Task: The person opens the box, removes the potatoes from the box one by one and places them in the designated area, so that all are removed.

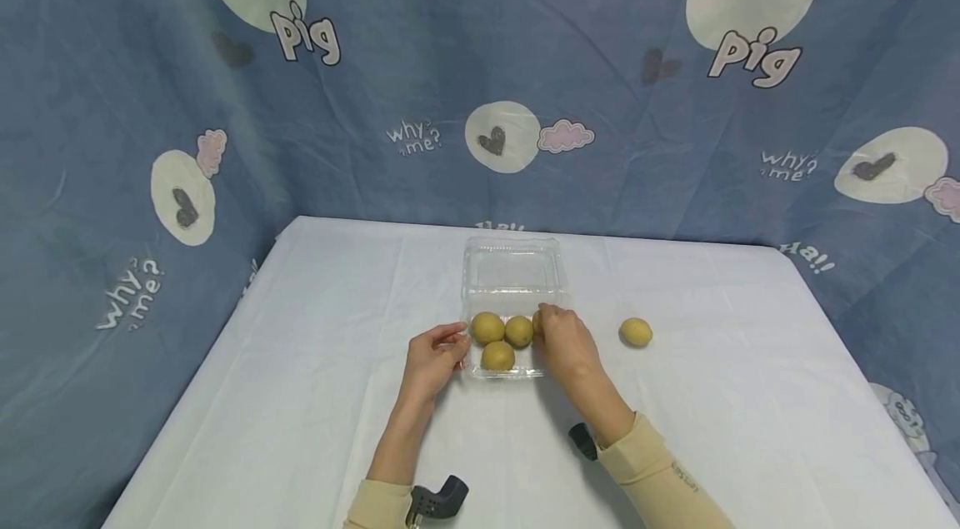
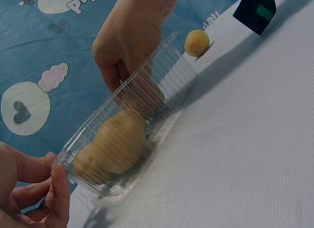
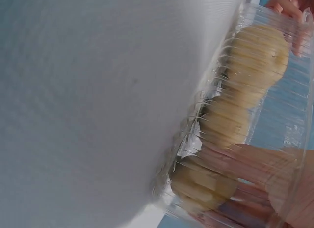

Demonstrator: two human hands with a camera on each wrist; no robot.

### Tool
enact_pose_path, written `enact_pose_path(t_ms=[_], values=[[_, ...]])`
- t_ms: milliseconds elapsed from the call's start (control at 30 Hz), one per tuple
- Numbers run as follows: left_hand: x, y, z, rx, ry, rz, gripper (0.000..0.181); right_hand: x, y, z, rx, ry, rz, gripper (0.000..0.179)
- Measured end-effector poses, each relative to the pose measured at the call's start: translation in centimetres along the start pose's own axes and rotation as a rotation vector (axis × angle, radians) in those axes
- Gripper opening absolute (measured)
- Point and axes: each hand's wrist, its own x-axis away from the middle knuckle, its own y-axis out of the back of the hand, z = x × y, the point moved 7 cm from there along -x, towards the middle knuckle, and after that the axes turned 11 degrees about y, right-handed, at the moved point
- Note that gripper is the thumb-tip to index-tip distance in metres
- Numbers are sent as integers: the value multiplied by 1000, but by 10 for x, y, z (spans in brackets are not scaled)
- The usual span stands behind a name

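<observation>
A clear plastic container [image 1: 527, 362] lies on the table with its hinged lid [image 1: 513, 269] laid back. Three yellow potatoes sit inside: a back left potato [image 1: 487, 327], a back middle potato [image 1: 519, 331] and a front potato [image 1: 498, 356]. My left hand [image 1: 433, 361] pinches the container's left rim between thumb and fingers. On the right side, my right hand [image 1: 568, 343] reaches into the container and holds another potato [image 3: 203, 184] low near its floor. That potato is mostly hidden by the hand in the head view.
One loose potato [image 1: 636, 332] lies on the white-covered table [image 1: 712, 412], right of the container. A blue printed cloth [image 1: 420, 79] hangs behind and beside the table. Dark wrist cameras, such as the left wrist camera [image 1: 442, 499], jut from the sleeves.
</observation>
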Motion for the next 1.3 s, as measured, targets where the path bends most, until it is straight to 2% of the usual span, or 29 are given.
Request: enact_pose_path(t_ms=[200,433,533,733,867,1100,1300], values=[[-1,1,-1,-2,6,-3,27,0,1,2,10,36,-25,32],[0,1,1,-5,4,3,29,3,2,2,1,66,-27,20],[0,1,1,-3,4,0,29,5,3,0,-17,67,-21,25],[0,2,2,-5,9,-10,27,7,6,-4,-96,-2,26,46],[1,2,2,-12,11,-17,27,8,6,-5,-119,-13,37,49],[1,1,2,-6,6,-8,27,11,12,-7,-164,-13,-3,50],[1,1,2,-7,10,-7,27,14,16,-11,-330,-17,-75,50]])
